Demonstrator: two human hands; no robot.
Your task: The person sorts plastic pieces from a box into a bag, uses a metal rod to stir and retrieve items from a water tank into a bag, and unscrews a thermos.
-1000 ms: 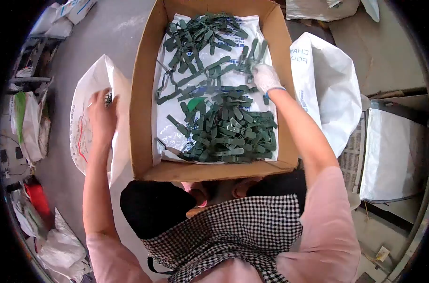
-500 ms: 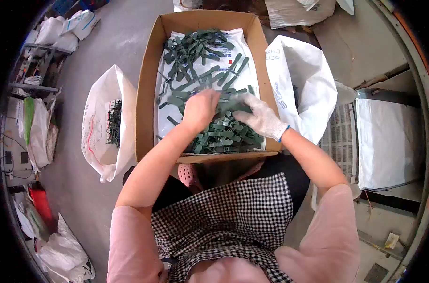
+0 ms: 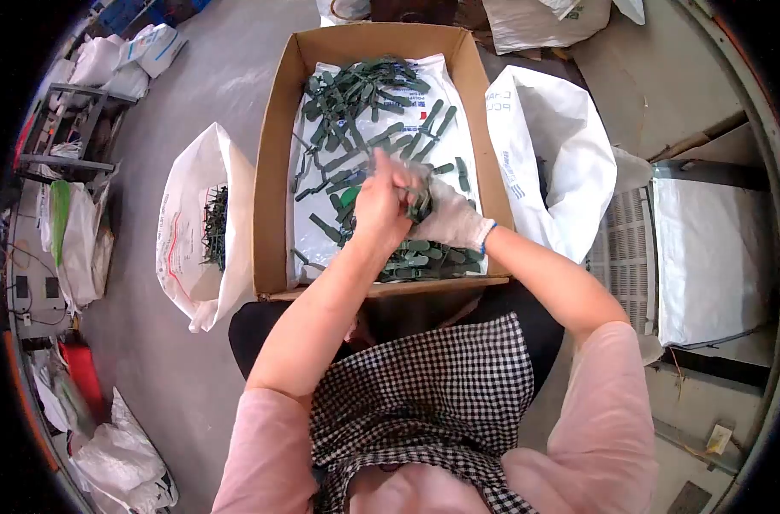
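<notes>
A cardboard box lined with a white printed sack holds many dark green plastic pieces, heaped at its far end and near edge, with others scattered between. My bare left hand and my right hand, in a white glove, meet above the middle of the box. Both are closed around green pieces held between them; how many is unclear. The fingers of my left hand are partly blurred. Under and beside the hands lie more green pieces and a brighter green round item.
On the left an open white sack contains dark thin pieces. Another open white sack stands against the box's right side. Further right are a grey grille and a white-covered block. Shelves with bags line the far left.
My left hand has come from the left sack to the box and closed beside my right hand. My right hand has moved inward and nearer, and the two are now together around green pieces.
</notes>
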